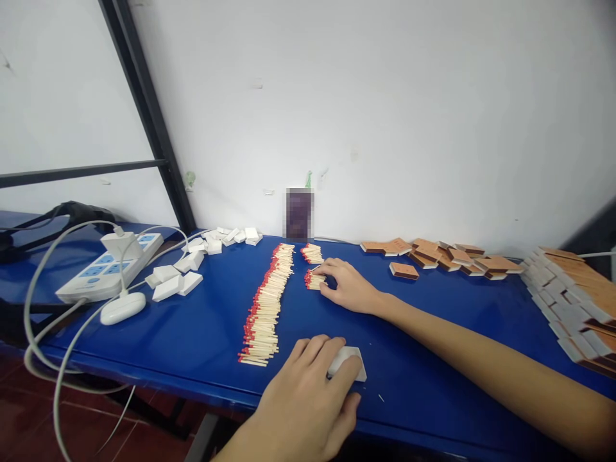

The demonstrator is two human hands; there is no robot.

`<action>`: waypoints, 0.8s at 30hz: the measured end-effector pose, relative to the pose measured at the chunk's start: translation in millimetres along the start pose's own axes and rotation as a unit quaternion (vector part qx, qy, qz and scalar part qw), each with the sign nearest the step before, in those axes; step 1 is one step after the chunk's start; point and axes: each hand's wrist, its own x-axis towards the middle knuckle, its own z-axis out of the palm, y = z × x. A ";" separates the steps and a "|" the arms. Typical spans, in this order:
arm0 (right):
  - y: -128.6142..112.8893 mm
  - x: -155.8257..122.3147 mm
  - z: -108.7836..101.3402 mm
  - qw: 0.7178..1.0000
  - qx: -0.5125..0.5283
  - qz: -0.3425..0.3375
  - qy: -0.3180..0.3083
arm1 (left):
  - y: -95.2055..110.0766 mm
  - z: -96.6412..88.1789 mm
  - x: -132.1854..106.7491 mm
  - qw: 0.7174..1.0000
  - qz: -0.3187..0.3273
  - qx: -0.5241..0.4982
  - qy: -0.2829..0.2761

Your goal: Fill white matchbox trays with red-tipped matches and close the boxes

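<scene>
My left hand (312, 391) rests near the table's front edge, its fingers and thumb closed around a white matchbox tray (360, 367) lying on the blue surface. Farther back, my right hand (350, 285) has its thumb and fingertips bent onto a small pile of red-tipped matches (314, 280); its fingers partly cover that pile. Just behind it lies another small bunch of matches (312, 253). To the left, a long row of matches (264, 305) runs from the back toward the front, red heads facing left. The inside of the tray is mostly hidden by my left hand.
White trays (178, 283) lie scattered at the left, beside a power strip (113, 266) with looping cables and a white charging case (123, 308). Brown matchboxes (445, 255) are heaped at the back right; stacked matchboxes (572, 301) stand at the far right. A pixelated upright object (299, 215) leans at the wall.
</scene>
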 end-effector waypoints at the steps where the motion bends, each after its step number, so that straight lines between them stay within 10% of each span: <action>1: 0.3 -0.9 0.0 1.000 -0.001 -0.002 0.002 | 0.3 -0.5 0.2 1.000 -0.001 0.000 -0.001; 24: 34.3 18.5 -12.4 0.995 0.024 -0.086 -0.040 | 1.4 -2.0 -0.3 1.000 -0.011 -0.006 -0.029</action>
